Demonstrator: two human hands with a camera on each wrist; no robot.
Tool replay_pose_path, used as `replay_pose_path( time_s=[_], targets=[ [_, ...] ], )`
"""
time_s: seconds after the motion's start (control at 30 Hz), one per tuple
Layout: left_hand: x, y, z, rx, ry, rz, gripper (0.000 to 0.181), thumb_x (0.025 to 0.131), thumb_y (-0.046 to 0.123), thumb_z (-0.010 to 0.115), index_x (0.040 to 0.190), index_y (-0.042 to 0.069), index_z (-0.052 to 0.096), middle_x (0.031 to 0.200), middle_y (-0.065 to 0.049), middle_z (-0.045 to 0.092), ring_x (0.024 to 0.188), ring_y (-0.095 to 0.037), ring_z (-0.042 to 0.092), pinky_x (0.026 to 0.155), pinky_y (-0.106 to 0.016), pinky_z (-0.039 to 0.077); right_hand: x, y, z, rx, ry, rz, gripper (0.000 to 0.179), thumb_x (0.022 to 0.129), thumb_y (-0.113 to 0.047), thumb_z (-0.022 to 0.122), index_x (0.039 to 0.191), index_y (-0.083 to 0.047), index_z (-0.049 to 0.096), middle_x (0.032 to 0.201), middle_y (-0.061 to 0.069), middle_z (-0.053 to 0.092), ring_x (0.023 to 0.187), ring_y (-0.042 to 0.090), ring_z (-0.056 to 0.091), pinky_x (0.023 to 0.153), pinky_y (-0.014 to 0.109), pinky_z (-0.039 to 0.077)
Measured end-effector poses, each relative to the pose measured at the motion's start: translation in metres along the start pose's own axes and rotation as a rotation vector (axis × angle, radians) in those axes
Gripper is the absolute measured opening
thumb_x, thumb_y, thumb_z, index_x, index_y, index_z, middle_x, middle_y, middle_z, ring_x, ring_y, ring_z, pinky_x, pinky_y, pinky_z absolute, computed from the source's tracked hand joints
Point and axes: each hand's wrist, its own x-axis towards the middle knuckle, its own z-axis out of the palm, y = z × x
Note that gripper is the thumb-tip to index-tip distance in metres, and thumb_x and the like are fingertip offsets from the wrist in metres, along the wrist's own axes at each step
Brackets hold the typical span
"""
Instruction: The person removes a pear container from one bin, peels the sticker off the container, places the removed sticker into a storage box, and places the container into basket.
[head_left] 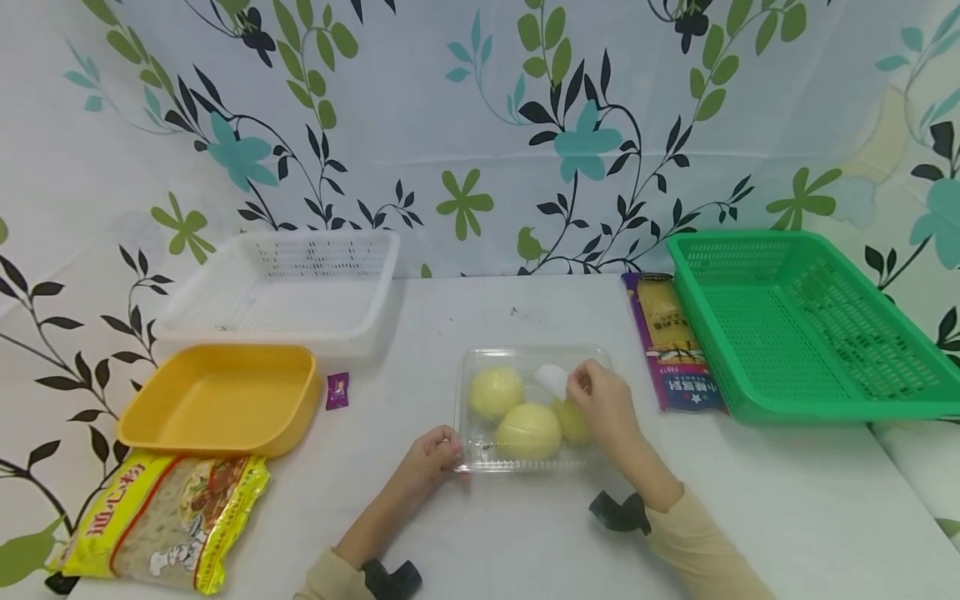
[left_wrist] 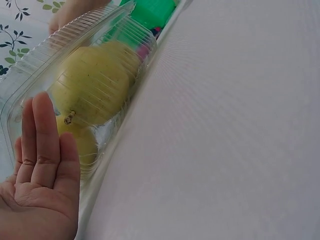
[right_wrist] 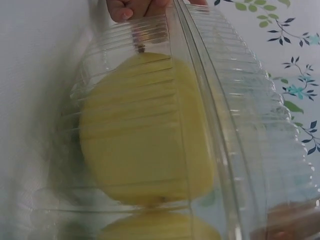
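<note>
A clear plastic clamshell box (head_left: 480, 462) lies closed on the white table with three round, pale yellow pears (head_left: 528, 432) inside. A pear (left_wrist: 90, 85) with a brown stem shows through its wall in the left wrist view, and another pear (right_wrist: 145, 130) in the right. My left hand (head_left: 431, 454) touches the box's front left corner; in the left wrist view its fingers (left_wrist: 46, 145) lie straight along the side. Above the lid's right half, my right hand (head_left: 603, 404) pinches the edge of a white oval label (head_left: 551, 380) with curled thumb and forefinger.
To the left are a white basket (head_left: 277, 312), a yellow tub (head_left: 225, 400), a yellow food bag (head_left: 165, 521) and a small purple packet (head_left: 337, 391). On the right, a pasta packet (head_left: 671, 342) lies beside a green basket (head_left: 810, 325). A patterned cloth (head_left: 480, 167) hangs behind.
</note>
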Motion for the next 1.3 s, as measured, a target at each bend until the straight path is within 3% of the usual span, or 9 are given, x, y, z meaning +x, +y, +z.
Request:
replay_pose_path(
  time_s=[0.4, 0.83, 1.3],
  targets=[
    [0.0019, 0.0021, 0.0034, -0.020, -0.156, 0.082, 0.005, 0.094, 0.003, 0.041, 0.096, 0.007, 0.043, 0.080, 0.000, 0.057, 0.076, -0.011, 0.055, 0.070, -0.024, 0.044, 0.0031, 0.0072, -0.0054, -0.081, 0.043, -0.026, 0.008, 0.075, 0.002, 0.058, 0.071, -0.001, 0.052, 0.061, 0.007, 0.054, 0.051, 0.018, 0.050, 0.048, 0.029, 0.044],
    [0.0009, 0.0012, 0.0010, -0.032, -0.146, 0.097, 0.004, 0.093, 0.002, 0.042, 0.097, 0.002, 0.042, 0.078, 0.002, 0.058, 0.075, -0.011, 0.055, 0.071, -0.024, 0.045, 0.0057, 0.0069, -0.0094, -0.049, 0.069, -0.051, 0.010, 0.073, 0.003, 0.061, 0.070, -0.001, 0.053, 0.061, 0.008, 0.057, 0.052, 0.020, 0.053, 0.050, 0.031, 0.046],
    [-0.0008, 0.0025, 0.0013, -0.053, -0.103, 0.069, 0.004, 0.091, 0.001, 0.045, 0.094, 0.003, 0.044, 0.076, 0.002, 0.058, 0.075, -0.011, 0.055, 0.070, -0.025, 0.046, 0.0065, 0.0078, -0.0094, -0.033, 0.047, 0.029, 0.004, 0.085, 0.004, 0.051, 0.084, 0.008, 0.050, 0.072, 0.017, 0.054, 0.065, 0.029, 0.055, 0.058, 0.037, 0.047]
  ],
)
